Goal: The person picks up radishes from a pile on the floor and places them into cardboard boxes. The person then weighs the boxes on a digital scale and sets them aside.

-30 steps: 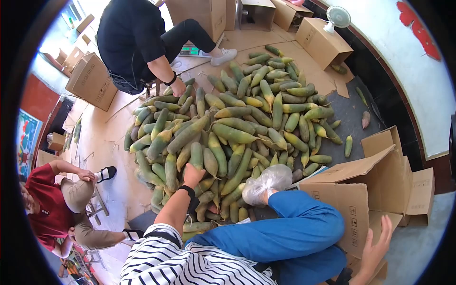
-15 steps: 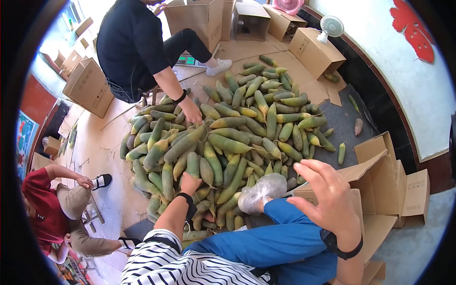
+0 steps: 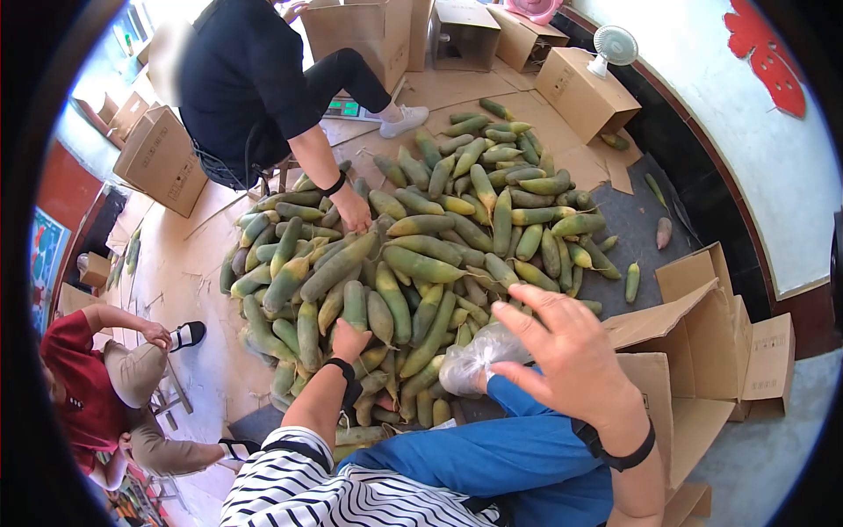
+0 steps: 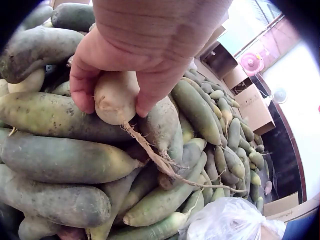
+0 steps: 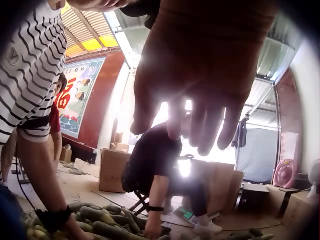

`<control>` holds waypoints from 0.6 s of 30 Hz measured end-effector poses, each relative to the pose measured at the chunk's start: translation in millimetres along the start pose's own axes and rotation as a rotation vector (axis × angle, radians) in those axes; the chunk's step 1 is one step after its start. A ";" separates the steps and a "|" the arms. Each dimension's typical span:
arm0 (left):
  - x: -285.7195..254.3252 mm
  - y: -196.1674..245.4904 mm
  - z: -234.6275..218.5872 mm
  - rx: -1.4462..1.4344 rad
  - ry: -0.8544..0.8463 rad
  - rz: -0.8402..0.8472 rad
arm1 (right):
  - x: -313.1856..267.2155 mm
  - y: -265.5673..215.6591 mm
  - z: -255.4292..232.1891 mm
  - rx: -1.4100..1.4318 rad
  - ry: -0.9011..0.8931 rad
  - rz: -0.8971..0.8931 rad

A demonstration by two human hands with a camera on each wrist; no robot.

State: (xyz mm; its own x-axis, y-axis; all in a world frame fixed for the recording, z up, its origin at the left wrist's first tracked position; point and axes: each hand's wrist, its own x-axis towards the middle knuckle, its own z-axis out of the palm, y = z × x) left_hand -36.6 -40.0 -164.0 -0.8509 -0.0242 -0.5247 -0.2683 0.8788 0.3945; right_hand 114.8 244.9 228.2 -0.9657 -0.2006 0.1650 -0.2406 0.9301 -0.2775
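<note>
My left hand [image 3: 349,341] grips the root end of a green radish [image 3: 355,306] low in the heap. In the left wrist view, the thumb and fingers of my left hand [image 4: 145,55] pinch its pale tip [image 4: 116,97], from which a long thin root trails. My right hand [image 3: 571,351] is raised over my knee and the plastic-wrapped foot [image 3: 483,356], fingers spread and holding nothing. The right wrist view shows my right hand [image 5: 200,75] with its fingers extended.
A person in black [image 3: 250,79] reaches into the heap from the far side. Someone in red [image 3: 83,378] sits at the left. An opened carton [image 3: 645,378] stands by my right arm; more cartons [image 3: 584,92], a scale [image 3: 344,109] and a white fan [image 3: 615,46] stand farther back.
My right hand has risen from beside the carton and moved left over my knee. My left hand keeps its grip. The person in black has reached farther into the heap.
</note>
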 end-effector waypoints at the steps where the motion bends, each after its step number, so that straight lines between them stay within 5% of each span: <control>1: 0.1 0.5 0.0 0.000 -0.001 0.000 | -0.9 1.1 -4.9 -0.031 0.028 0.022; 6: 2.3 -1.9 1.8 0.010 0.001 0.013 | -32.2 1.7 -34.5 -0.080 0.075 0.172; 9: 2.2 -1.6 0.5 0.002 -0.001 0.019 | -77.4 5.4 -50.4 -0.111 0.131 0.424; 14: 11.8 -10.3 6.6 0.011 0.012 0.035 | -217.9 36.0 -52.7 -0.248 0.242 0.928; 18: 24.4 -24.3 1.8 -0.120 -0.077 0.007 | -316.3 45.6 -34.7 -0.319 0.229 1.135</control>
State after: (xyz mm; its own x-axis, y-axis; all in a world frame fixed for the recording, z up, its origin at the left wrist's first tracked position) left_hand -49.9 -61.1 -187.8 -0.8169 0.0226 -0.5763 -0.3183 0.8157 0.4831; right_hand 412.7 361.4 196.2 -0.5635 0.8121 0.1512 0.8027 0.5816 -0.1321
